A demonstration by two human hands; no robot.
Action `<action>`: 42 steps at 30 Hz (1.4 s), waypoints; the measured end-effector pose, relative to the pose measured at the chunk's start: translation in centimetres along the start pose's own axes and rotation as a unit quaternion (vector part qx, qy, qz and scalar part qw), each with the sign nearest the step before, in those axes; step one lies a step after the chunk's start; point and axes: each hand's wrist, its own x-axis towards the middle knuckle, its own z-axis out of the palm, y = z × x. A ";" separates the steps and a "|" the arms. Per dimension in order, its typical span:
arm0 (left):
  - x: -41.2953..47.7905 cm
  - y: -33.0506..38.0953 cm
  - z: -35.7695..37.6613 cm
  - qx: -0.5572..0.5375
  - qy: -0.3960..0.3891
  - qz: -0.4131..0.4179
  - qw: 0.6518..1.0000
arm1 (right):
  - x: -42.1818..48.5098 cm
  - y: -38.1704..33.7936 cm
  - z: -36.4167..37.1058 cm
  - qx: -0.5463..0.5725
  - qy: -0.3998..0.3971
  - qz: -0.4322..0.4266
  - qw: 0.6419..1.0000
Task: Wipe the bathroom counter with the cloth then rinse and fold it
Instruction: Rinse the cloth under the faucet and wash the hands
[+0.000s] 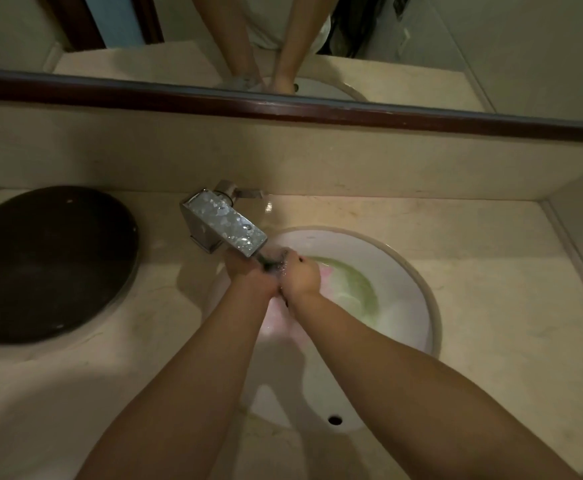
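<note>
Hands, left hand and right hand, clench 1 dark, sodden cloth under the faucet; likely limp, heavy, slippery, best gripped bunched.

Dark wet cloth bunched under faucet, mostly hidden, over sink.

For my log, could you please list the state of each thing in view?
Tap: running.
Cloth: dark, bunched between both hands under the water.
Left hand: closed on cloth.
Right hand: closed on cloth.
Sink: wet.
Dark tray: lying on counter.
</note>
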 end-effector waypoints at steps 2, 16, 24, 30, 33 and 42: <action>-0.1 0.0 -0.3 0.025 -0.042 -0.017 0.999 | 0.4 -0.1 -0.6 -0.005 -0.012 0.022 1.000; 0.7 1.1 -1.9 0.035 -0.061 -0.043 0.997 | -1.1 2.3 0.3 0.223 -0.150 0.187 0.945; 0.0 1.7 -1.3 -0.033 -0.143 -0.039 0.988 | -0.3 -0.1 -0.1 0.360 -0.168 0.275 0.876; 1.9 2.0 -2.3 -0.049 -0.118 -0.017 0.992 | 0.4 -1.9 0.2 0.289 -0.118 0.231 0.921; 2.2 2.0 -1.8 -0.053 -0.079 -0.002 0.995 | 0.6 -2.0 1.2 0.252 -0.092 0.195 0.943; 2.1 2.0 -1.1 -0.059 -0.048 0.024 0.997 | 0.7 -1.9 1.4 -0.244 -0.056 -0.055 0.967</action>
